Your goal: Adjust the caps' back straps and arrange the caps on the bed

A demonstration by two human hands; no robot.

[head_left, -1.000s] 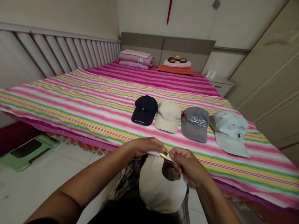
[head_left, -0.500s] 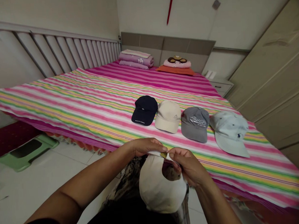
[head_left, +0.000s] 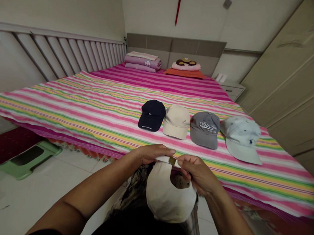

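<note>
A white baseball cap point(head_left: 168, 196) hangs crown down between my hands, its back opening facing up. My left hand point(head_left: 154, 154) is closed on the cap's strap left of the brass-coloured buckle point(head_left: 172, 161). On the buckle's other side, my right hand point(head_left: 194, 169) pinches the strap end and the edge of the opening. Beyond my hands, a row of caps lies on the bed: a navy cap point(head_left: 152, 115), a beige cap point(head_left: 176, 122), a grey cap point(head_left: 205, 129) with white lettering and a pale blue cap point(head_left: 242, 138).
The bed point(head_left: 80, 103) has a striped cover. Folded purple bedding point(head_left: 142, 62) and an orange pillow point(head_left: 185, 73) lie by the headboard point(head_left: 154, 45). Left on the floor stands a green stool point(head_left: 35, 161); a wardrobe point(head_left: 288, 80) lines the right side.
My left thumb has shifted off the buckle, which now shows fully between my hands. The cap and my right hand stay almost where they were.
</note>
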